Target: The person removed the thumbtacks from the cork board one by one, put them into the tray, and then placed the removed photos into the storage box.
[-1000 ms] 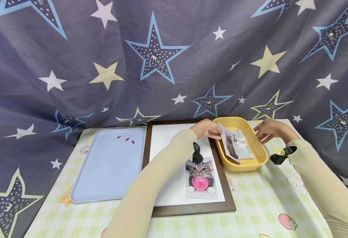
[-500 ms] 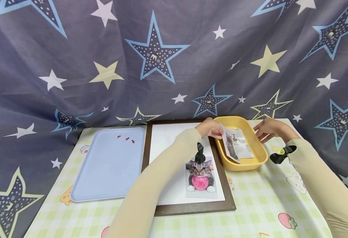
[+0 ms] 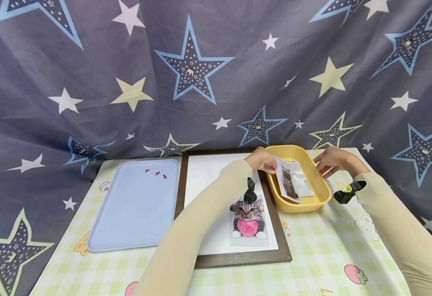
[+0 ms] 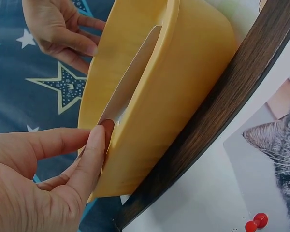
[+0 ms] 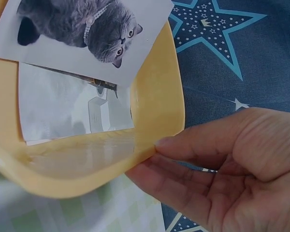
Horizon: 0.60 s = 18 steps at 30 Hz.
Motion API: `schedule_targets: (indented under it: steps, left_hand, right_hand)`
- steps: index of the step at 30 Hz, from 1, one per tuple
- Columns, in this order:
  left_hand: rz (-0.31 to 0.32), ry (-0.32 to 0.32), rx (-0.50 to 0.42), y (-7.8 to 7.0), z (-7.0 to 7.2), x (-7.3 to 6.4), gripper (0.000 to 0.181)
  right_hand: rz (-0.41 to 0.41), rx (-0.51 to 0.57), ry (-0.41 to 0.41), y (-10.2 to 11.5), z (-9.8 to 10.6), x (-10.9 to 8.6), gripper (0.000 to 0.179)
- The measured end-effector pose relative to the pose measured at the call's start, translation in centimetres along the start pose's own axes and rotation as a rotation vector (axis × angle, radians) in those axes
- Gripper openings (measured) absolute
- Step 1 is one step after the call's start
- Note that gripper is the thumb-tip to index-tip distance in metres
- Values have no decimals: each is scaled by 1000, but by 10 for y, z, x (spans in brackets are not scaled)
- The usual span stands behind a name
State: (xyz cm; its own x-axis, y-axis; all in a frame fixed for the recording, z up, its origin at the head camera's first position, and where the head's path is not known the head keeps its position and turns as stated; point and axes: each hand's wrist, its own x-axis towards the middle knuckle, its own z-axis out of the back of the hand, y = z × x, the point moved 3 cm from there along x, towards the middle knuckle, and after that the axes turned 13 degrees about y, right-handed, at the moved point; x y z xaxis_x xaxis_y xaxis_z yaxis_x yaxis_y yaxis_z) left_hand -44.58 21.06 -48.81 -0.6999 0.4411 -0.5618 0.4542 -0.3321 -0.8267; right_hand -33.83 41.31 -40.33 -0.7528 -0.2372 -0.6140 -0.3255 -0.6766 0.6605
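Note:
My left hand [image 3: 263, 159] pinches a photo of a grey cat [image 3: 287, 181] by its upper edge, between thumb and fingers. The photo leans tilted inside a yellow plastic basin [image 3: 317, 181]. Another photo [image 5: 72, 106], with a white object on it, lies on the basin's floor, partly covered by the cat photo. At the basin's right side, my right hand [image 3: 336, 160] grips the rim, thumb on the rim and fingers outside, as the right wrist view shows. A tabby cat photo with a pink ball [image 3: 248, 226] lies on a brown-framed white board [image 3: 216, 242] left of the basin.
A pale blue tray [image 3: 134, 205] lies left of the board, bearing three red pushpins [image 3: 157, 173]. A red pushpin [image 4: 260, 220] shows by the tabby photo in the left wrist view. A checked cloth [image 3: 323, 242] covers the table; a starry curtain [image 3: 230, 82] hangs behind.
My left hand has moved slightly right, and the grey cat photo has turned so that more of its picture faces up. My right hand keeps its place on the basin.

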Motion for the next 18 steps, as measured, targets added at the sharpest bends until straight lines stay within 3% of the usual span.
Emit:
schedule_targets:
  steps: [3,5,8,12,18]
  left_hand:
    - [-47,-5,-1,-8,-5,-46,39]
    - [-58,-44,13,-12,-10,-76,40]
    - [-68,-91,22,-15,-17,-99,36]
    - [-71,-129,51,-17,-23,-107,33]
    - [-76,-169,86,-17,-24,-101,27]
  right_hand:
    - [2,-6,0,2,-1,-1,55]
    - [5,-4,2,3,-2,-2,54]
    - [10,-4,2,3,-2,-3,55]
    - [12,-2,0,1,0,-3,56]
    - [22,4,2,0,1,-3,56]
